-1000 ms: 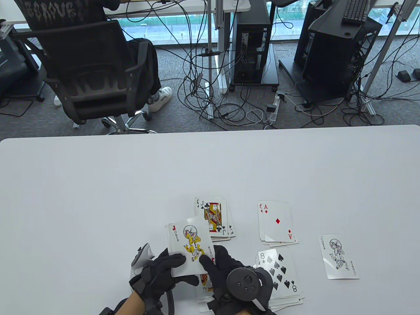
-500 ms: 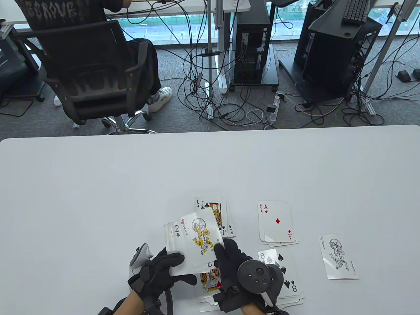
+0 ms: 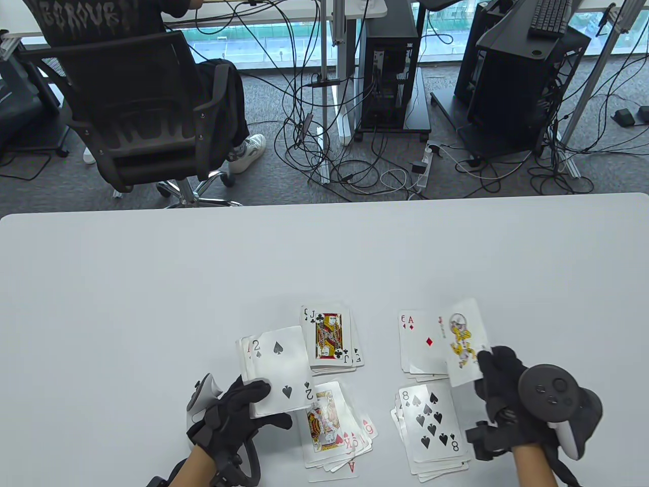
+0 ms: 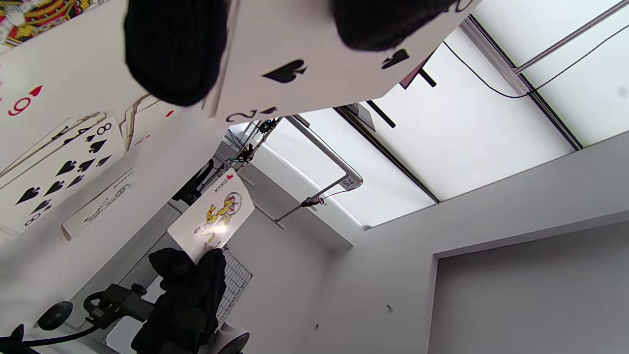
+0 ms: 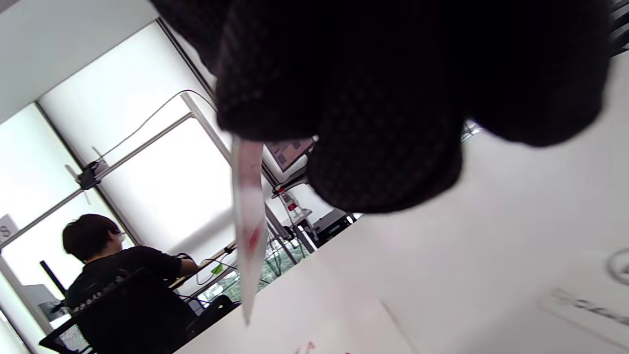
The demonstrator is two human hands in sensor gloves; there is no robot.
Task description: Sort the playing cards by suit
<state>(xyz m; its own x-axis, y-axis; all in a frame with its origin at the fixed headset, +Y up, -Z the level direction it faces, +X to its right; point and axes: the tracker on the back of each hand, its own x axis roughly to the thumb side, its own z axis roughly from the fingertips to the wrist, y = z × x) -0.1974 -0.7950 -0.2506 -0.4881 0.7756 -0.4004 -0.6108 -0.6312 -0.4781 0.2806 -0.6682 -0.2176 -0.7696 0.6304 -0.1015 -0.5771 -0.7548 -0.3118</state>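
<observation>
The right hand (image 3: 499, 385) pinches a coloured joker (image 3: 464, 342) by its lower corner, the card standing at the hand's 11 o'clock, lifted above the table (image 3: 152, 284) and overlapping the ace-of-diamonds pile (image 3: 421, 342). The left hand (image 3: 236, 413) grips a small fan of cards (image 3: 276, 370) with the two of spades on top, at its 1 o'clock. Between the hands lie the king-of-hearts pile (image 3: 332, 431) and the eight-of-spades pile (image 3: 431, 426); the jack-of-clubs pile (image 3: 332, 337) sits at 12 o'clock from the king.

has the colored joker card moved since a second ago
Yes. The colored joker, pinched by the right hand, has gone right from the left hand's stack, in front of the club pile, to over the diamond pile.
</observation>
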